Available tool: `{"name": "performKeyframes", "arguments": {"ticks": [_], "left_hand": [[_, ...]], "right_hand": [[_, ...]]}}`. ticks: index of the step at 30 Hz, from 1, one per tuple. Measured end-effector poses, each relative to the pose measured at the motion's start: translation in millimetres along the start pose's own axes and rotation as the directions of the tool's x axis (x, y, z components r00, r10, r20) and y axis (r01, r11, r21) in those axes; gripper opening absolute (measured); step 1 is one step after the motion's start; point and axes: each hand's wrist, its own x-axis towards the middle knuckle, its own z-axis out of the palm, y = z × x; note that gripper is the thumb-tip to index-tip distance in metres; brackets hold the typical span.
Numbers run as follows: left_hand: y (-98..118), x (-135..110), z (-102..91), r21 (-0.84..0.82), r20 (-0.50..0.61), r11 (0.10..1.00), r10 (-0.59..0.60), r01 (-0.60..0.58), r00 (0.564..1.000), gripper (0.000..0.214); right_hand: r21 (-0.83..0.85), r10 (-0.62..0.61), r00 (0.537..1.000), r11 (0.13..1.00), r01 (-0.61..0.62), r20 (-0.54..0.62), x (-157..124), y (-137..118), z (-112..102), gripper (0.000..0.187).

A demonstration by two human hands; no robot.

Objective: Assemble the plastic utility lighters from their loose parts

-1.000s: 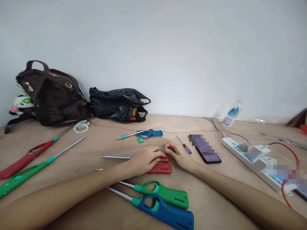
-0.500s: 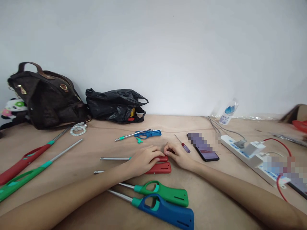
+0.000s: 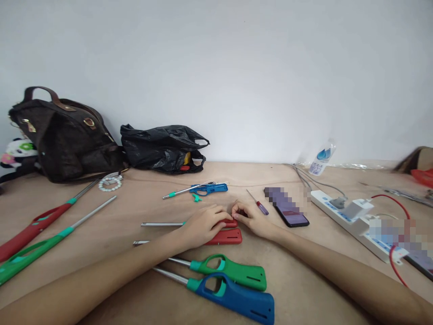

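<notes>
My left hand (image 3: 203, 225) lies over a red long-necked lighter (image 3: 231, 224), its fingers closed on the handle and covering most of it. At that handle's end, my right hand (image 3: 252, 220) has thumb and fingertips pinched together; whatever is between them is too small to make out. A second red lighter (image 3: 233, 235) rests just below, partly hidden by my left hand. Nearer to me are a green lighter (image 3: 240, 273) and a blue lighter (image 3: 240, 298). Beyond my hands lies an opened blue lighter (image 3: 218, 188) beside a small turquoise trigger piece (image 3: 196, 198).
A screwdriver (image 3: 259, 203) and a phone (image 3: 292, 214) lie right of my hands. Farther right is a power strip (image 3: 358, 225) with cables. Another red lighter (image 3: 43, 225) and green lighter (image 3: 40, 248) lie left. A black plastic bag (image 3: 155, 146) and a dark handbag (image 3: 74, 140) stand behind.
Both hands keep almost the same place and grip. The whole view has shifted very slightly; no object has visibly moved on the table.
</notes>
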Motion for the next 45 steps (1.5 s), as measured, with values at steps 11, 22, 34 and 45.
{"name": "performKeyframes", "arguments": {"ticks": [11, 22, 34, 45], "left_hand": [[-2.9, -0.2, 2.1, 0.000, -0.014, 1.000, 0.014, -0.014, 1.000, 0.024], [-2.2, -0.2, 1.7, -0.012, -0.014, 1.000, 0.008, -0.008, 1.000, 0.022], [-1.8, 0.3, 1.1, -0.025, -0.015, 1.000, 0.006, -0.006, 1.000, 0.020], [-2.6, 0.4, 2.0, -0.036, -0.018, 0.999, 0.004, -0.005, 1.000, 0.022]], "right_hand": [[-0.001, 0.000, 1.000, 1.000, 0.000, -0.031, 1.6, 5.3, 0.9, 0.012], [0.041, 0.011, 0.999, 0.999, -0.009, -0.032, 1.4, 7.7, 1.0, 0.011], [0.019, 0.000, 1.000, 1.000, 0.001, -0.030, 1.7, 6.5, 0.9, 0.013], [-0.016, 0.009, 0.999, 1.000, -0.009, -0.041, 1.3, 4.1, 1.0, 0.013]]}}
